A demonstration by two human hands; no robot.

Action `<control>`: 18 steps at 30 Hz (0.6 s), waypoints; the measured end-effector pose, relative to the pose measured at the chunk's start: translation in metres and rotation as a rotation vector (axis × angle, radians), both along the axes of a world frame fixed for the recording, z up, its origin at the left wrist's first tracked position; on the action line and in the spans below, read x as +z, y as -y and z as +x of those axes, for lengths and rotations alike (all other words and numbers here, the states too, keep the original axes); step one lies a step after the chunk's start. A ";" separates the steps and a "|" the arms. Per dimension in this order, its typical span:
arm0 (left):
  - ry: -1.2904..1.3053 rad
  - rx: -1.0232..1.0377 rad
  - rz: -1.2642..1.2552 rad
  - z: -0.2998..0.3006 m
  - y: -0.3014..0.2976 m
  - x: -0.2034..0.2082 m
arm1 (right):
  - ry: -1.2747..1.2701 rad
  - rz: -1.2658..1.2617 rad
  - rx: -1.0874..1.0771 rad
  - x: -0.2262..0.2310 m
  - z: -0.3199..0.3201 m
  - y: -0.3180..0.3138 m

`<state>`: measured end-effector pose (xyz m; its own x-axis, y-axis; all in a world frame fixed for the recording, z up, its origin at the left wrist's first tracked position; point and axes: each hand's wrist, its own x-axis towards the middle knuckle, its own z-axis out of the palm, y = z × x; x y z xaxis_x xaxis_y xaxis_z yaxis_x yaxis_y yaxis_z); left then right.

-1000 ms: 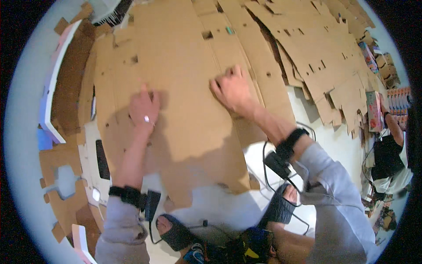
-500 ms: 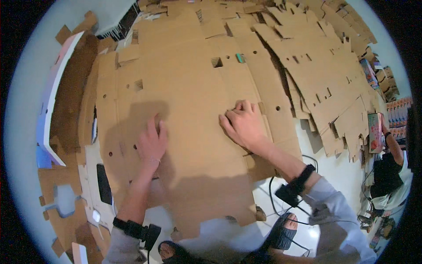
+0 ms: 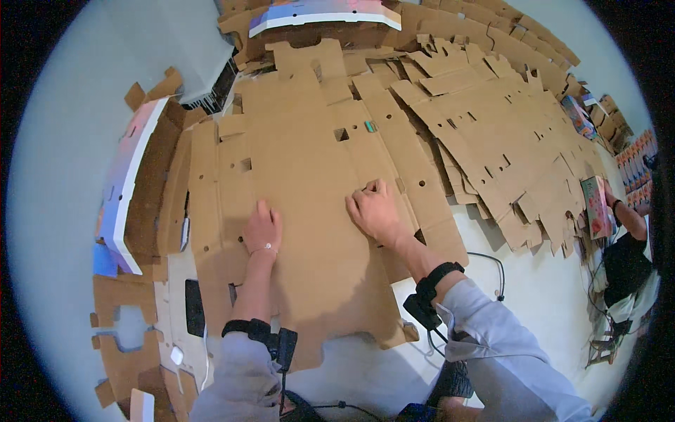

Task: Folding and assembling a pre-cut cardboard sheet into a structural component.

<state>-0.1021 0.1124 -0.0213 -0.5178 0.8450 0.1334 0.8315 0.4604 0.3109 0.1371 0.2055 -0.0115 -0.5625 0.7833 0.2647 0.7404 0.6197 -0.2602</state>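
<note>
A large unfolded cardboard sheet [image 3: 309, 253] with cut-outs and round holes lies flat on a stack of cardboard in front of me. My left hand [image 3: 264, 228] rests on its left half, back of the hand up, fingers pointing away and only partly visible; nothing shows in it. To the right, my right hand [image 3: 375, 211] sits closed on the sheet near a long crease, its fingers curled under. Whatever those fingers may hold is hidden. Beyond the right hand, a small green object [image 3: 370, 126] lies beside a square cut-out. Both wrists wear black straps with small devices.
More flattened cardboard [image 3: 492, 155] is piled at right. Printed cardboard panels stand at left [image 3: 130, 183] and at the far edge [image 3: 323, 15]. A co-worker's arm [image 3: 633, 221] touches a colourful box [image 3: 596, 207] at far right. A black cable [image 3: 492, 259] crosses the white floor.
My view has tilted up and shows more of the far side, including the far printed panel. Both hands stay near the same spots on the sheet; the left fingers look less spread.
</note>
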 end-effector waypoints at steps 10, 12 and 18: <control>-0.079 -0.120 -0.064 0.029 0.077 -0.012 | 0.018 -0.057 0.110 0.009 0.050 0.060; -0.002 -0.118 -0.015 0.035 0.091 -0.014 | 0.034 -0.078 0.132 0.014 0.055 0.073; 0.162 -0.117 0.049 0.031 0.105 -0.022 | -0.061 -0.090 0.138 0.010 0.059 0.077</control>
